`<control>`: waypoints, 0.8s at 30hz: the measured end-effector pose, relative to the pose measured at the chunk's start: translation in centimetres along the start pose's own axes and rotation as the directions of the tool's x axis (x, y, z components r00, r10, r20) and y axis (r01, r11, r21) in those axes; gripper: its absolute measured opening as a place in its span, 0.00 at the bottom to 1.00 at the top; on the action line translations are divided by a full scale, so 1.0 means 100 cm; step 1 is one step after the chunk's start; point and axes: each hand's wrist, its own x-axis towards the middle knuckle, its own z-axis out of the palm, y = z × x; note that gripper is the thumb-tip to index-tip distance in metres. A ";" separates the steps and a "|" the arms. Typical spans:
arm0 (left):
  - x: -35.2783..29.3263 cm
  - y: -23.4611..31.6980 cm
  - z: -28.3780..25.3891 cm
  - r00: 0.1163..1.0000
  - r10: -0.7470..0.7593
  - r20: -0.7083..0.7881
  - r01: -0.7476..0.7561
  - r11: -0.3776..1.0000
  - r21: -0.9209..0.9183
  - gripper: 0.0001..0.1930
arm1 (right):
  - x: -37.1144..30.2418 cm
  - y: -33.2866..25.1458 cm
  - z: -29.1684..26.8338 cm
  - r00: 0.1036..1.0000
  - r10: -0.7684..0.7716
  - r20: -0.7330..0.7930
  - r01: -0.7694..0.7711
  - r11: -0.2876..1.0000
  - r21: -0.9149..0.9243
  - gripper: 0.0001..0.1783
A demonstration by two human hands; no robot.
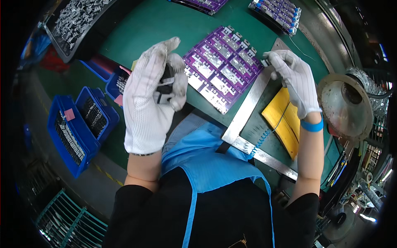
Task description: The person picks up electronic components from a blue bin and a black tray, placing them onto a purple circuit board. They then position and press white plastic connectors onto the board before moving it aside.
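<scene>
Both my hands wear white gloves. A panel of purple circuit boards (214, 78) lies on the green table between them, with white connectors (238, 37) standing along its far edge. My left hand (151, 97) is held up at the panel's left, fingers curled round small grey and dark pieces whose kind I cannot make out. Over the panel's right edge, my right hand (292, 76) pinches a small grey-white part (265, 62) between thumb and fingertips. The part is partly hidden by the fingers. A blue band (312, 124) circles my right wrist.
A flat metal bar frame (247, 109) runs along the panel's right. Beyond it lies a yellow folder (283, 120), then a round metal hood (346, 101). Blue bins (68, 134) and a black tray of grey parts (78, 25) stand left. More boards (277, 15) sit at the back.
</scene>
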 end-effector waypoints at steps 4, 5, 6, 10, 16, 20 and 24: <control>0.003 0.000 -0.008 0.999 -0.044 -0.015 0.045 0.997 0.070 0.20 | 0.016 0.005 0.005 0.981 0.145 0.129 -0.139 0.989 -0.048 0.23; 0.004 -0.001 -0.007 0.998 -0.068 0.019 0.065 0.993 0.102 0.20 | 0.020 0.007 0.005 0.968 0.211 0.136 -0.196 0.974 -0.115 0.26; 0.002 -0.002 -0.011 0.997 -0.070 0.018 0.067 0.993 0.100 0.20 | 0.020 0.009 0.006 0.979 0.175 0.105 -0.169 0.983 -0.066 0.27; -0.006 -0.007 -0.021 0.994 -0.069 0.082 0.064 0.996 0.068 0.23 | 0.022 0.014 0.007 0.973 0.202 0.111 -0.200 0.979 -0.029 0.21; -0.005 -0.010 -0.016 0.997 -0.032 0.070 0.017 0.978 0.209 0.24 | 0.029 0.016 0.006 0.967 0.222 0.129 -0.214 0.974 -0.073 0.22; -0.004 -0.009 -0.011 0.995 -0.082 0.056 0.071 0.982 0.176 0.25 | 0.030 0.016 0.005 0.971 0.188 0.150 -0.180 0.982 -0.062 0.23; -0.004 -0.006 -0.013 0.989 -0.130 0.076 0.122 0.987 0.109 0.26 | 0.026 0.007 0.002 0.976 0.161 0.145 -0.133 0.974 -0.182 0.26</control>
